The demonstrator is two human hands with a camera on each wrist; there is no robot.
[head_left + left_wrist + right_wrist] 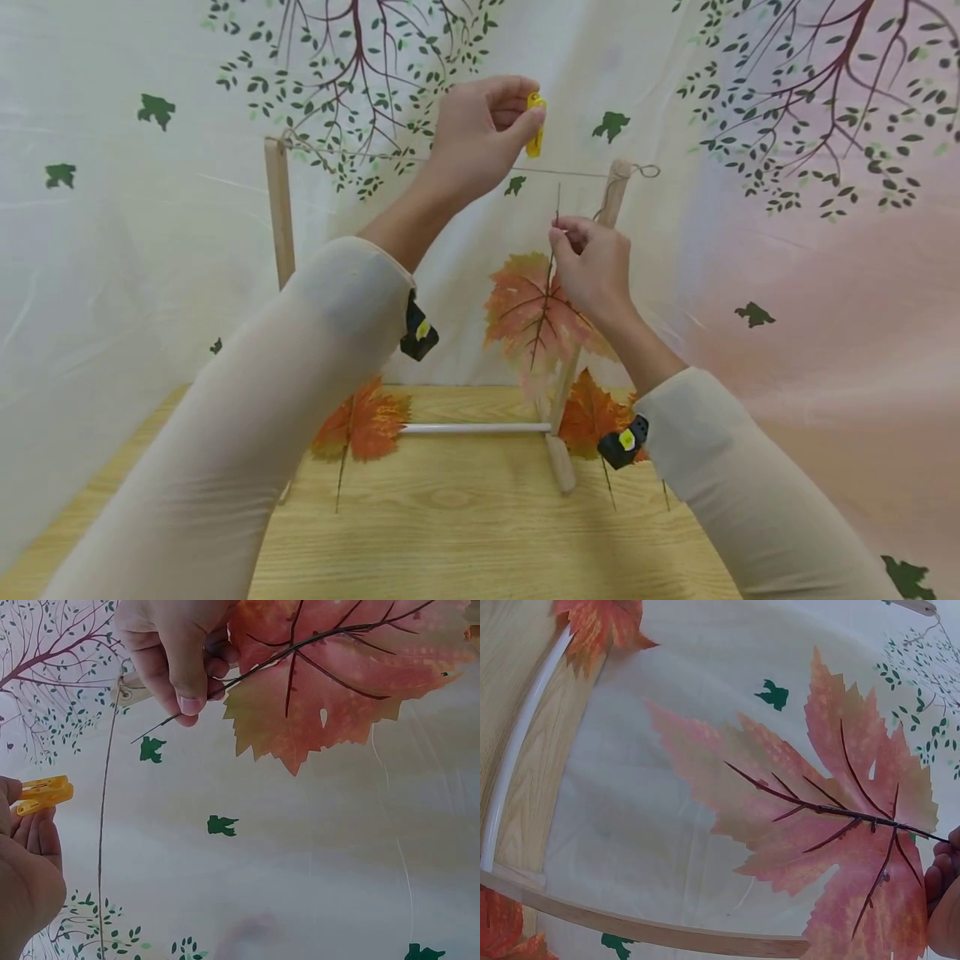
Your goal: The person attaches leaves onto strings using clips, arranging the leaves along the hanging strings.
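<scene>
My left hand [483,133] is raised in front of the string [570,172] and pinches a yellow clothespin [535,125] between thumb and fingers. Lower and to the right, my right hand [597,262] pinches the thin dark stem of an orange-red artificial maple leaf [536,304]. That leaf hangs down below the fingers, and the stem's tip points up towards the string. In the left wrist view the clothespin [45,795] lies to one side of the string [103,825], and the leaf [315,682] is apart from it. The right wrist view shows the leaf's veined face [877,817].
The string runs between two wooden posts, left [279,212] and right [617,196]. A white rod [476,428] crosses low between them. More maple leaves lie on the wooden table [450,533], one at left [363,421], others at right [588,412]. Behind hangs a printed cloth [720,275].
</scene>
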